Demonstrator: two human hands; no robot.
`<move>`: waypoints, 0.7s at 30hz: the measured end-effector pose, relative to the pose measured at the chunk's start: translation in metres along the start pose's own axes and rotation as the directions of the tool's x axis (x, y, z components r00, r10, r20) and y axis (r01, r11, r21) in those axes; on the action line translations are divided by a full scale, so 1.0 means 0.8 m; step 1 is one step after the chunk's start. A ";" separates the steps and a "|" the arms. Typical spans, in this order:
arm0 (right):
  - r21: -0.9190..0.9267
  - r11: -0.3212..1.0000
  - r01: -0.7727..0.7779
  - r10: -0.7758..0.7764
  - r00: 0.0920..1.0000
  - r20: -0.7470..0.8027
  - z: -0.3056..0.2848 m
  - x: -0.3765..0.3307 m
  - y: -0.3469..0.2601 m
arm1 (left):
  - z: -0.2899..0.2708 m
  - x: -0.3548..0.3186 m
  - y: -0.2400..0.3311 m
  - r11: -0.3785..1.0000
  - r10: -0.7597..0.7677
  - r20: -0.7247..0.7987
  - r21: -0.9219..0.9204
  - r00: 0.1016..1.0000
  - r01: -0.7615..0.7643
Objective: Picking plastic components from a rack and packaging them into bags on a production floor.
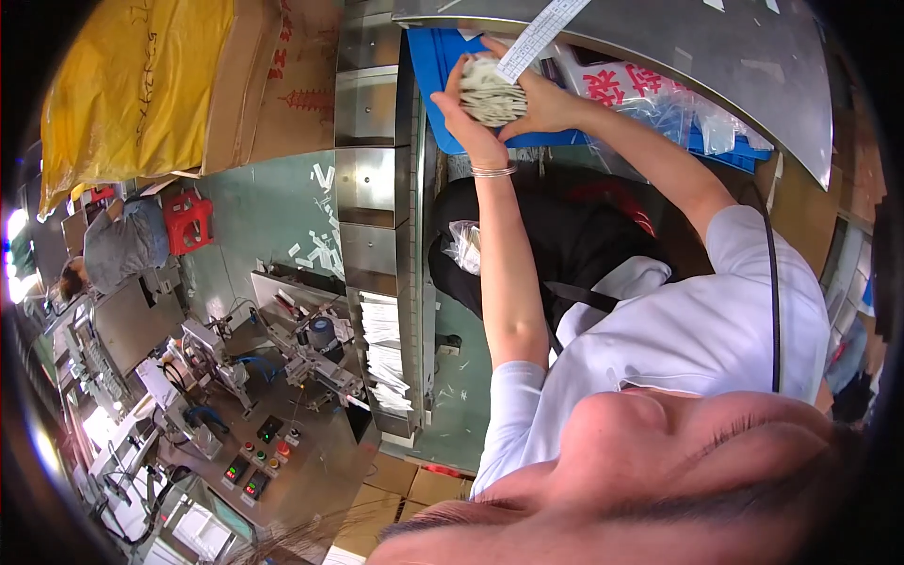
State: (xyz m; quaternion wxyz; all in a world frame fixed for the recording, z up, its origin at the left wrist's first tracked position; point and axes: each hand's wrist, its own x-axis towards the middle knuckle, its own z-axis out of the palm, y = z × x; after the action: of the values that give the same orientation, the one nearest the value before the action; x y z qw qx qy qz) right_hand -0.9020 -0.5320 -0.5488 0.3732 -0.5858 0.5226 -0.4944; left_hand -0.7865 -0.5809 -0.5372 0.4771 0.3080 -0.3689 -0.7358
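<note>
Between my two hands, over a blue tray (426,58), is a thick bundle of thin off-white pieces (492,92), stacked with their edges showing. I cannot make out what kind of pieces they are. My left hand (474,132), with a bangle at its wrist, supports the bundle from the left and near side. Curled round its right side is my right hand (548,102). A white printed strip (541,40) juts out from the metal tabletop (650,42) just beside the bundle. Clear plastic bags (659,99) with red print lie in the tray to the right.
Metal compartments (372,184) run along the left, the nearer one holding stacked white slips (384,353). Beyond are a machine (311,344) and a control panel (264,452). A person (127,240) is near a red stool (190,221). A yellow sack (132,85) and cardboard box (273,122) stand upper left.
</note>
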 end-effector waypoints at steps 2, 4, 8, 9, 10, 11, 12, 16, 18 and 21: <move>0.004 1.000 0.015 -0.015 1.000 -0.021 0.003 0.003 0.001 | -0.002 -0.003 0.004 1.000 -0.005 0.014 -0.030 1.000 0.005; 0.014 0.999 0.050 -0.050 0.998 -0.049 0.005 0.005 0.000 | -0.006 -0.004 0.006 0.996 -0.006 0.029 -0.091 1.000 0.008; -0.112 0.994 -0.013 0.012 1.000 -0.012 0.006 0.001 -0.003 | -0.009 -0.003 0.005 0.995 -0.046 0.074 -0.084 0.996 0.052; -0.113 0.993 -0.015 0.013 1.000 -0.017 0.006 0.002 -0.001 | -0.010 -0.004 0.005 0.995 -0.049 0.079 -0.084 0.996 0.055; -0.096 0.995 -0.020 0.020 1.000 -0.006 0.007 0.002 0.001 | -0.011 -0.004 0.005 0.994 -0.044 0.091 -0.095 0.995 0.052; -0.079 0.997 -0.025 0.026 1.000 0.005 0.007 0.003 0.003 | -0.012 -0.005 0.005 0.993 -0.039 0.104 -0.106 0.994 0.050; -0.062 0.998 -0.032 0.033 0.999 0.017 0.008 0.003 0.004 | -0.013 -0.005 0.004 0.992 -0.034 0.116 -0.117 0.993 0.048; -0.058 0.998 -0.013 0.012 1.000 -0.016 0.009 0.003 0.008 | -0.015 -0.006 0.005 0.996 -0.023 0.092 0.085 0.995 0.015; -0.009 1.000 0.003 -0.003 1.000 -0.011 0.008 0.002 0.007 | -0.012 -0.010 0.006 0.998 -0.016 0.075 0.070 0.997 0.011; 0.089 0.995 0.035 -0.035 0.999 -0.006 0.005 0.002 0.006 | -0.008 -0.013 0.008 0.999 -0.005 0.042 0.038 0.999 0.003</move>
State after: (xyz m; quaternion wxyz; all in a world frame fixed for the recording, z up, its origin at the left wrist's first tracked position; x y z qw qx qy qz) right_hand -0.8992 -0.5347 -0.5541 0.3892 -0.5764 0.4905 -0.5250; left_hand -0.7746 -0.5743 -0.5337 0.4618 0.3022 -0.3920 -0.7361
